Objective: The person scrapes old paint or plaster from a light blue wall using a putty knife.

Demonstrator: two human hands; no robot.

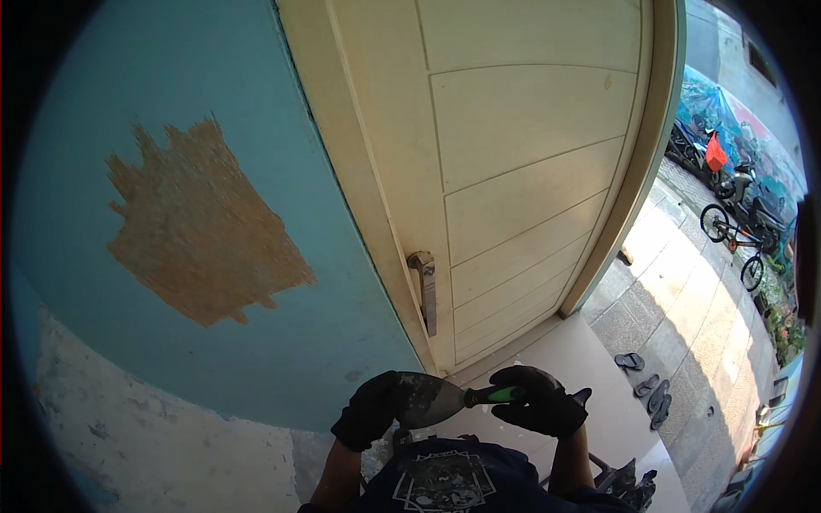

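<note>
A wide putty knife with a dark, stained blade point(436, 401) and a green and black handle spans the space between my hands, just in front of my chest. Black gloves cover both hands. My right hand point(539, 401) is closed around the handle, and my left hand point(372, 407) grips the far side of the blade. On the blue wall point(346, 308) ahead to the left is a rough-edged brown patch point(205, 224). Lower down, the wall surface point(173, 429) is bare and whitish grey.
A cream door point(526, 211) with a metal handle point(428, 295) stands right of the wall. Small flakes lie on the tiled step point(577, 365). Outside are several slippers point(657, 394), a bicycle point(734, 237) and motorcycles point(744, 186). Crumpled dark plastic point(625, 484) lies near my right side.
</note>
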